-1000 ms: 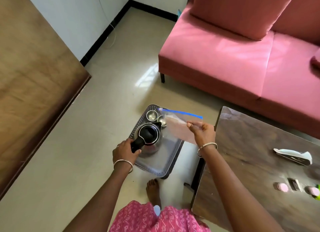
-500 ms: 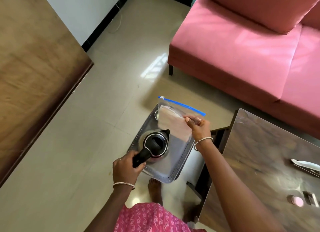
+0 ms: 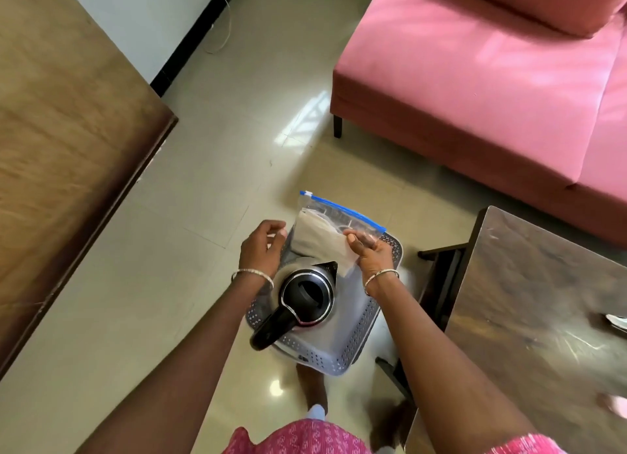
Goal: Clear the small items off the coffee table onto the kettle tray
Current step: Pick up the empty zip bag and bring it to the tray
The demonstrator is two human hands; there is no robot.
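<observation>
Two hands work over the tray (image 3: 361, 346) on the floor: right hand (image 3: 371, 252) pinches a limp, light zip bag (image 3: 325, 231) at the kettle's (image 3: 305, 301) twelve o'clock; left hand (image 3: 261, 250) hovers spread. Grip the bag's edge, likely slippery.

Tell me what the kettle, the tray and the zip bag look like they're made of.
Kettle: probably polished steel, judging by its mirror-like body, with a glossy black plastic-looking lid and handle. Tray: likely grey plastic, with a perforated rim. Zip bag: thin clear plastic film, see-through and crinkled, with a blue zip strip.
</observation>
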